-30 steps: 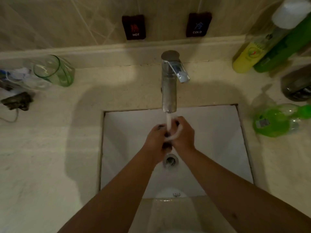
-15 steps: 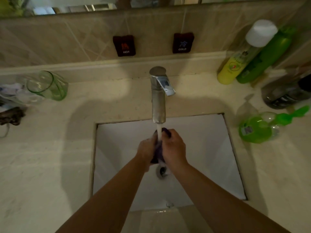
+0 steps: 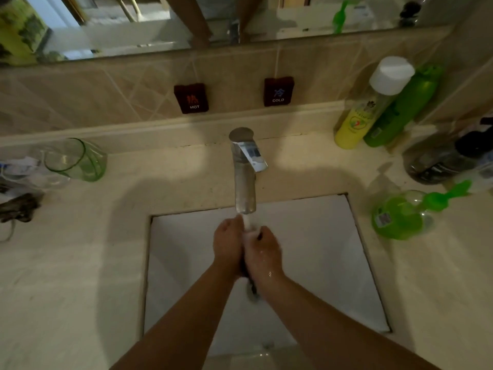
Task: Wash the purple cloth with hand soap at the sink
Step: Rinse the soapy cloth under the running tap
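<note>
We see one pale stone counter (image 3: 66, 263) with a smooth, faintly veined surface, and set into it one white rectangular sink (image 3: 333, 276) with sloping walls. One chrome faucet (image 3: 244, 180), a plain cylinder with a flat lever, runs a white stream of water (image 3: 246, 221) down between our two hands. Our left hand (image 3: 228, 247) and right hand (image 3: 262, 253) are pressed side by side under the spout, fingers curled and clamped on the purple cloth (image 3: 252, 285). The cloth is almost wholly hidden inside the grip; only a dark wet end shows below the wrists, so its long axis seems to run from the spout down toward us, though we cannot tell its full shape. At right we count two tall plastic bottles standing upright, one yellow-green with a white cap (image 3: 368, 108) and one green (image 3: 400, 110), plus one rounded clear soap bottle (image 3: 397, 217) of green liquid lying on its side. At left is one green-tinted glass (image 3: 77, 161). Two dark square tags, HOT (image 3: 190, 98) and COLD (image 3: 278, 92), hang on the tiled wall.
</note>
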